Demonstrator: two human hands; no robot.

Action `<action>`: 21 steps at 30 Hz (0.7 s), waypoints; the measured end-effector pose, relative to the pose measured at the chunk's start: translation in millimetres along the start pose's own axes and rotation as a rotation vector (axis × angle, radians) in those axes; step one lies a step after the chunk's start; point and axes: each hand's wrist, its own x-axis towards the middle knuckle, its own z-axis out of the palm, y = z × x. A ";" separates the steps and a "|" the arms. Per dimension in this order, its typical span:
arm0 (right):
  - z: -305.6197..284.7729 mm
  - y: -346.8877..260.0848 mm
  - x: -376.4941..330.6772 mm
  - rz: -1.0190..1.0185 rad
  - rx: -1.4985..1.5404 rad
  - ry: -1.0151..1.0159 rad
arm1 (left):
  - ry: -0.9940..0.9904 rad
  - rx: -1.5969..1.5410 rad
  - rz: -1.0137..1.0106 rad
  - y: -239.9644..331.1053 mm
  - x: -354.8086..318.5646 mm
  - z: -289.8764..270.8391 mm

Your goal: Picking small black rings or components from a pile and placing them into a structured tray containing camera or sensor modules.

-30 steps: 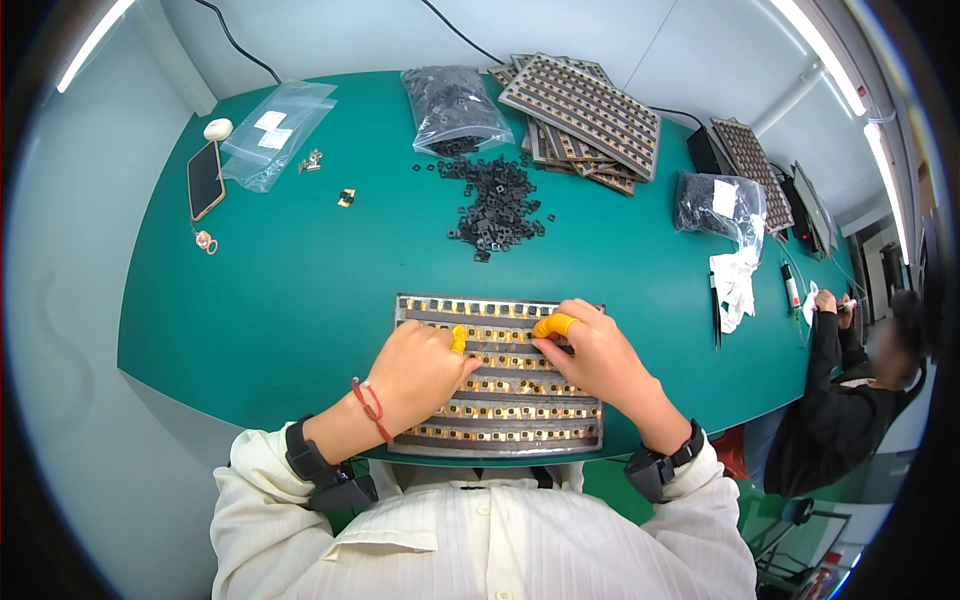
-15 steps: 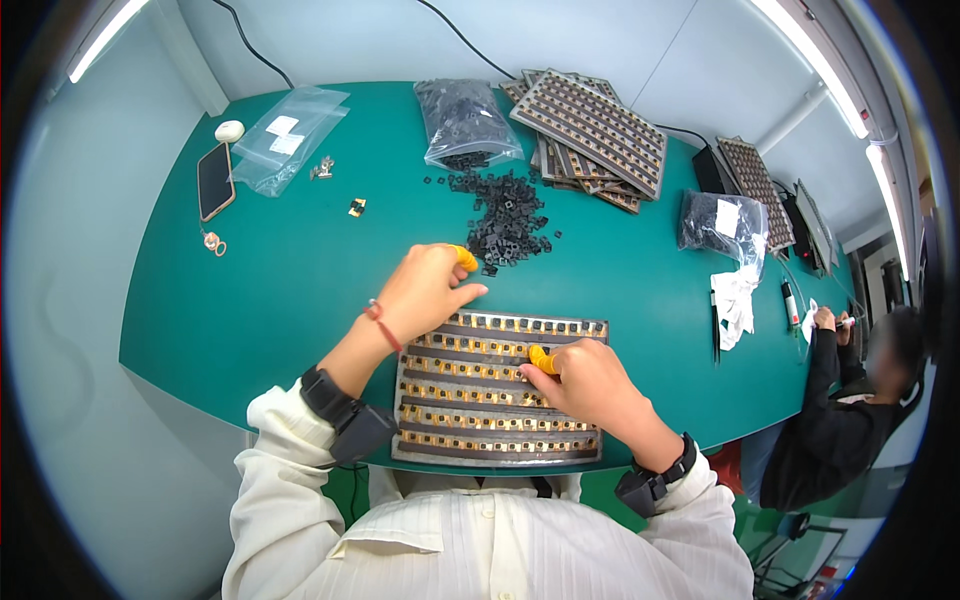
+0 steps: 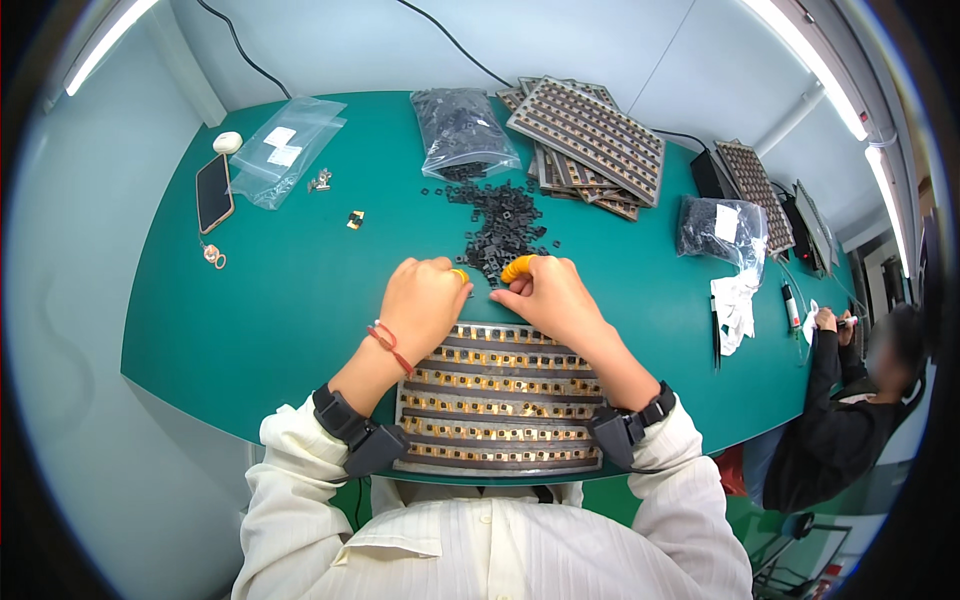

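Observation:
A tray [image 3: 500, 408] with rows of small black pieces on gold-coloured strips lies in front of me, near the table's edge. Beyond it, small black square plastic parts [image 3: 503, 222] form a loose pile. My left hand [image 3: 425, 302] is over the tray's far left corner, its fingers curled closed; whatever they pinch is too small to make out. Just right of it, at the near end of the pile, is my right hand [image 3: 555, 300]. Its thumb and yellow-covered index finger are apart, with nothing visible between them. A yellow finger cover also shows on the left hand.
A clear bag of black parts [image 3: 462, 130] lies behind the pile, beside stacked trays [image 3: 590, 135]. To the left are a phone [image 3: 214, 193] and clear bags [image 3: 290, 150]. At right lie another bag [image 3: 712, 228], white cloth [image 3: 735, 310] and tweezers [image 3: 715, 325]. A person [image 3: 850, 420] sits further right.
My right hand has left the tray and moved away from me to the near end of the pile. My left hand has come slightly nearer to me, its fingers more curled.

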 end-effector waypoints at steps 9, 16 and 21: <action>-2.7 -1.8 -11.5 -0.056 -0.179 -0.090 | 0.036 -0.257 -0.058 -14.5 -2.8 -3.4; -7.2 17.2 -11.1 -0.098 -0.154 0.091 | -0.005 -0.292 -0.036 -2.7 -0.7 1.1; -15.2 7.2 -17.3 0.009 0.057 0.012 | 0.039 -0.143 0.018 3.0 -0.4 4.2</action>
